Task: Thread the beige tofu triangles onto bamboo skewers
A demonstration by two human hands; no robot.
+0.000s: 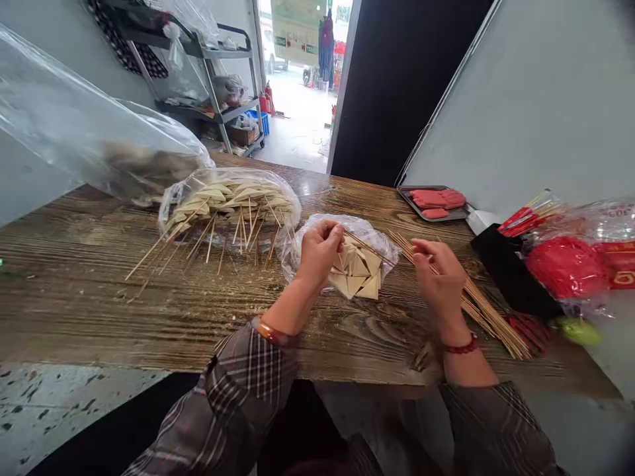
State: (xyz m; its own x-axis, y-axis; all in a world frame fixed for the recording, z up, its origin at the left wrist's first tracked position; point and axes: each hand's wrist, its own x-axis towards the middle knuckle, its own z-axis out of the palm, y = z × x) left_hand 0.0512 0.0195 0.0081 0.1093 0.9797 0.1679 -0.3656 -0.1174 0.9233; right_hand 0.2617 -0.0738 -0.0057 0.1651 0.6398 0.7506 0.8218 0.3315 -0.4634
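My left hand [321, 248] is closed in a pinch on a thin bamboo skewer [370, 247], which slants down to the right above a pile of flat beige pieces [356, 271], perhaps tofu sheets cut in triangles. The pile lies on a clear plastic bag [381, 239]. My right hand [439, 277], slightly blurred, hovers over a bundle of bamboo skewers [489, 317]; its fingers are loosely bent and apart, with nothing visible between them. To the left, a heap of skewered beige pieces [233, 198] rests on plastic, sticks pointing towards me.
A dark tray [409, 197] of pink-red sticks stands at the back right. Beside it are a black box [513, 271] and red packages [570, 268]. A large clear bag [99, 125] covers the back left of the wooden table [198, 324]. Beyond stands a shelf cart [213, 86].
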